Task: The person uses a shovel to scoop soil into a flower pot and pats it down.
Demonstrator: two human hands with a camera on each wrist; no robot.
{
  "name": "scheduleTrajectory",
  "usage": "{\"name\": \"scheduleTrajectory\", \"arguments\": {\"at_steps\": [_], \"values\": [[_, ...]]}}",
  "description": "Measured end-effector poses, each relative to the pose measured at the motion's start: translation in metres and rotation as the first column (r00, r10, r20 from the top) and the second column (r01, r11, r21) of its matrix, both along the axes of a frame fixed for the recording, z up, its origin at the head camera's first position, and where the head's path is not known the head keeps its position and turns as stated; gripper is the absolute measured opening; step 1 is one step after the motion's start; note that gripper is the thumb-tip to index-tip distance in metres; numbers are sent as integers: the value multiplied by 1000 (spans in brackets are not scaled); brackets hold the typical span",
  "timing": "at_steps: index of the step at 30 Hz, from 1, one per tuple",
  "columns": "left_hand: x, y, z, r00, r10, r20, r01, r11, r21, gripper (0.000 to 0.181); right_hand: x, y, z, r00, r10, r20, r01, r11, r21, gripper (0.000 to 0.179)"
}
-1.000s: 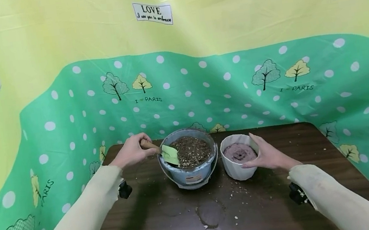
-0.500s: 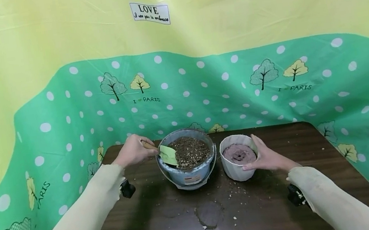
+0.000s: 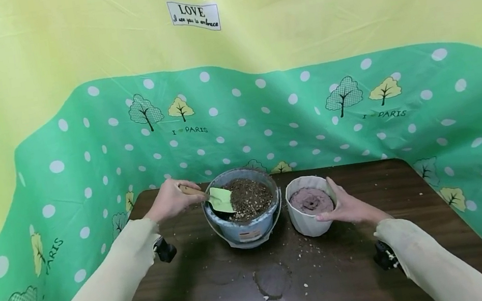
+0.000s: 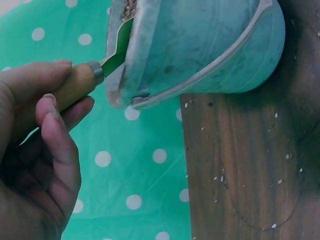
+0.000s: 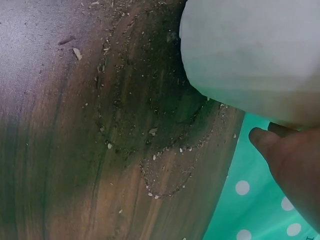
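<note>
My left hand (image 3: pixel 173 199) grips the wooden handle (image 4: pixel 75 86) of a small trowel with a green blade (image 3: pixel 221 200). The blade lies inside the left rim of a blue-grey bucket (image 3: pixel 244 233), against dark, grainy soil (image 3: pixel 250 198) that hides its tip. To the right of the bucket, my right hand (image 3: pixel 349 206) holds a white faceted plant pot (image 3: pixel 308 226), with the thumb at the near side and the fingers round the far right side. Purplish-brown packed soil (image 3: pixel 310 200) with a small hollow in its middle sits in the pot. In the right wrist view the pot (image 5: pixel 250 55) fills the upper right.
Both containers stand on a dark wooden table (image 3: pixel 224 297) scattered with soil crumbs and pale grains. A ring of dirt (image 3: pixel 274 297) marks the table in front. The bucket's handle (image 4: pixel 210 70) hangs down its near side. A green and yellow printed cloth (image 3: pixel 226 111) surrounds the table.
The trowel blade has shifted slightly right and up within the bucket, lying a little flatter. My right hand and the pot hold their place. The whole view has drifted slightly.
</note>
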State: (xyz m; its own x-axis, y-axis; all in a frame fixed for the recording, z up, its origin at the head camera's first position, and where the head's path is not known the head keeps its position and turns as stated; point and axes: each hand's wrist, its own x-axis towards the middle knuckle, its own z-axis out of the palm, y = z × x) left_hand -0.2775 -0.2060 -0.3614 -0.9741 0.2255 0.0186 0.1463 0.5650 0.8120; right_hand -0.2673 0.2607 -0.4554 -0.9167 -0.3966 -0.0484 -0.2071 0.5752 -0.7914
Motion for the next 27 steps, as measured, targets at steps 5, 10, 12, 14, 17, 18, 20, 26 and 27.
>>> {"name": "scheduleTrajectory", "arguments": {"at_steps": [5,10,12,14,17,18,20,26,27], "values": [[1,4,-8,999,30,40,-33,997,76,27,2,0,-4,999,-32,6,32,999,-37,129],[-1,10,-14,998,26,64,-35,990,138,33,4,1,-7,997,-82,-14,81,994,-71,127],[-1,12,-16,998,30,61,-39,989,145,33,4,1,-8,996,-88,-18,86,993,-84,125],[0,13,-16,998,43,56,-50,988,144,32,4,0,-9,996,-92,-14,91,991,-101,123],[2,13,-15,998,53,45,-59,990,129,29,4,-1,-9,995,-97,-9,96,989,-113,123],[2,13,-15,998,56,42,-61,990,125,29,4,-1,-9,995,-102,-9,100,989,-113,124],[3,12,-14,997,64,43,-69,990,122,28,4,-2,-10,994,-112,-8,110,987,-118,125],[5,6,-13,995,87,49,-93,985,144,30,3,-4,-14,988,-152,13,152,978,-143,125],[5,4,-12,995,87,47,-93,984,149,30,3,-4,-15,988,-156,14,156,976,-150,125]]}}
